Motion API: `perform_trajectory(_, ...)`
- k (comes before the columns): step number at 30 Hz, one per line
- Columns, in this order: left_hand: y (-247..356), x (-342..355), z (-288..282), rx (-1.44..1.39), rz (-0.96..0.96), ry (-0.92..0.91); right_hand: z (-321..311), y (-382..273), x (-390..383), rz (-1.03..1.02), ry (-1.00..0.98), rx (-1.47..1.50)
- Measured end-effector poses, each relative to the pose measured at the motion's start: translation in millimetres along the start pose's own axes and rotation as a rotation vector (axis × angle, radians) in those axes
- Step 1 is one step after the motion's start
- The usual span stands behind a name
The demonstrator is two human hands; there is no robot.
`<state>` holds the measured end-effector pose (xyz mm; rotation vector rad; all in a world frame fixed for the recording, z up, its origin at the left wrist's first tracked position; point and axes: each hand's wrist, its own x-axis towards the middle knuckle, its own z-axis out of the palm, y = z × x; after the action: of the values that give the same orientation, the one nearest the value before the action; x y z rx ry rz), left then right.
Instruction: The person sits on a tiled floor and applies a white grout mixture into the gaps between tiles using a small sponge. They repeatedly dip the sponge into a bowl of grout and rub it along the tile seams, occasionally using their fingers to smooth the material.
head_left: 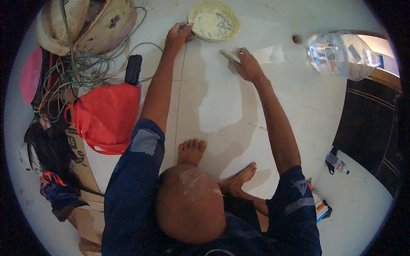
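A round shallow basin [235,26] stands on the floor at the top of the view. Pale yellow residue coats its inside, with darker bare patches in the middle. My left hand [179,36] is at its left rim, fingers closed on the edge. To the basin's lower right, my right hand [247,66] grips a thin, flat, pale yellow piece [229,56]. This piece is tilted, apart from the basin, and smeared with the same colour; its exact kind is not clear.
Left of my arm are a red cloth bag [109,117], a black case [133,69], tangled green cords [85,70] and a large worn pale bundle [104,25]. A big clear water bottle [341,55] lies at right, a small bottle [337,163] below. My bare feet [192,152] are on the tiles.
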<state>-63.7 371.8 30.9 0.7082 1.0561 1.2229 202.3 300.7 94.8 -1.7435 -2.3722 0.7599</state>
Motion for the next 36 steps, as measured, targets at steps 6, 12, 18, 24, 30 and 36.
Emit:
perform_trajectory(6, 3.0, 0.0, -0.9, 0.045, -0.05, 0.001, 4.9, -12.9, -14.2, -0.12, -0.25, -0.159)
perform_trajectory(12, 4.9, -3.0, -1.9, 0.056, 0.011, -0.017, -3.9, -9.4, -44.1, -0.223, -0.269, 0.062)
perform_trajectory(18, 3.8, -2.4, -1.0, 0.113, 0.169, -0.111, -16.4, 0.4, -56.0, -0.077, -0.209, -0.07)
perform_trajectory(24, 11.2, -5.5, 5.8, 0.076, -0.049, 0.011, 2.5, 1.3, -89.6, -0.106, -0.195, 0.009)
perform_trajectory(30, 5.5, -4.6, 4.7, 0.032, 0.0, -0.021, -3.2, -18.3, -88.3, -0.043, -0.156, 0.264)
perform_trajectory(36, -6.0, 6.0, -8.5, 0.011, 0.047, -0.061, 27.3, -73.6, -26.4, -0.121, 0.022, -0.011)
